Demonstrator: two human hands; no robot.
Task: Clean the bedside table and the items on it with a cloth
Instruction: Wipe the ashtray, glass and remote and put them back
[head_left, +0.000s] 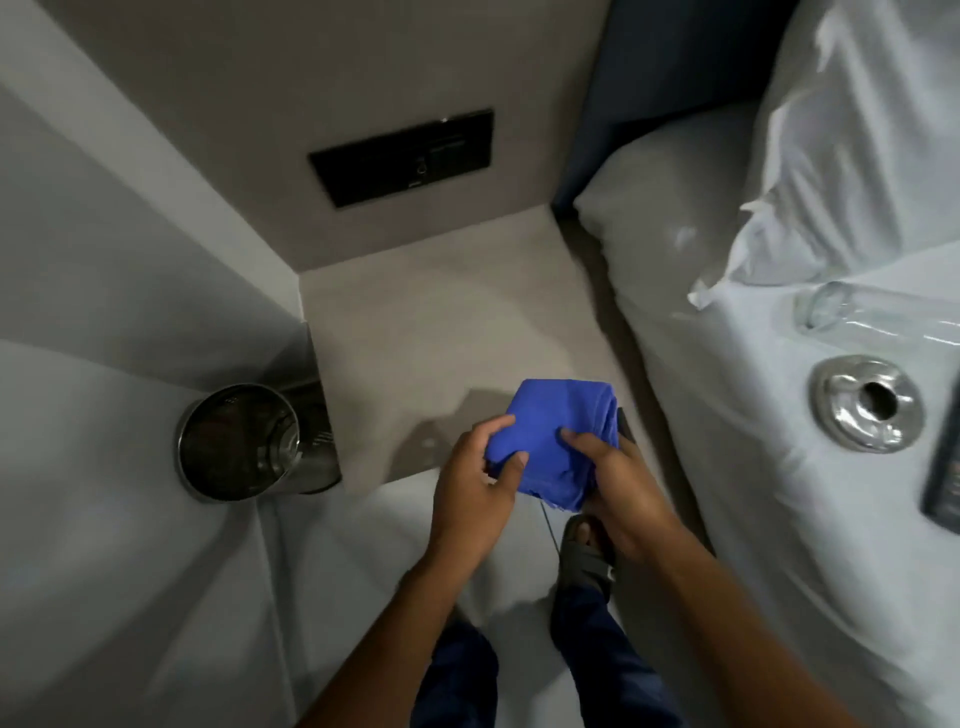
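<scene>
Both hands clamp a folded blue cloth (553, 441), left hand (475, 491) and right hand (618, 480) on either side, above the bedside table (441, 332); a metal bin (244, 441) stands left, the bed (779, 493) right

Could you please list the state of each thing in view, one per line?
blue cloth: folded, held over the table's front edge
left hand: gripping the cloth
right hand: gripping the cloth
bedside table: top bare
metal bin: upright, open
glass: lying on the bed
ashtray: resting on the bed
</scene>
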